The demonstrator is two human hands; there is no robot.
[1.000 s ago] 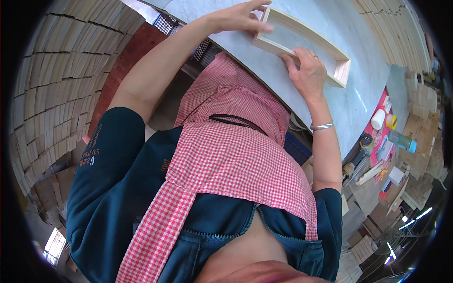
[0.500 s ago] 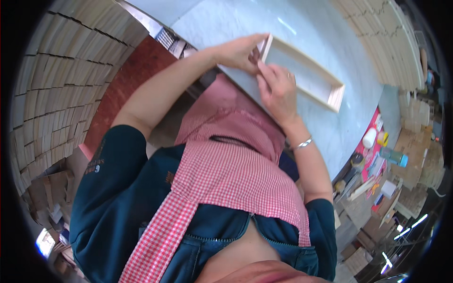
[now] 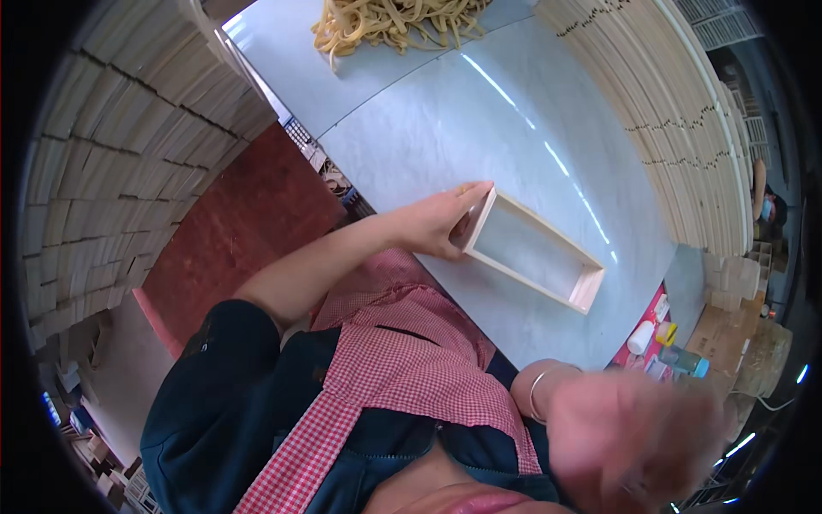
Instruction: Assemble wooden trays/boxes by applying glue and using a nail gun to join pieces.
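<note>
A shallow, open rectangular frame (image 3: 527, 282) of pale wood rests on the grey-white tabletop (image 3: 402, 154), slanting from upper left to lower right. My left hand (image 3: 435, 221) grips its left end, fingers over the top corner and thumb at the lower one. Well away from the frame, my right hand (image 3: 638, 437) is raised close to the camera at lower right. Motion smears its fingers, so neither their position nor anything in them can be made out.
Tan bands (image 3: 394, 24) lie heaped at the table's far side. Tall stacks of wooden pieces stand left (image 3: 103, 171) and right (image 3: 659, 128). A white bottle (image 3: 640, 337), a yellow roll (image 3: 666, 332) and a blue-capped clear bottle (image 3: 685, 361) sit beyond the right edge.
My right hand has left the frame's left end and swung toward the camera at lower right. My left hand still holds the frame. The view has shifted, bringing the tan bands into sight.
</note>
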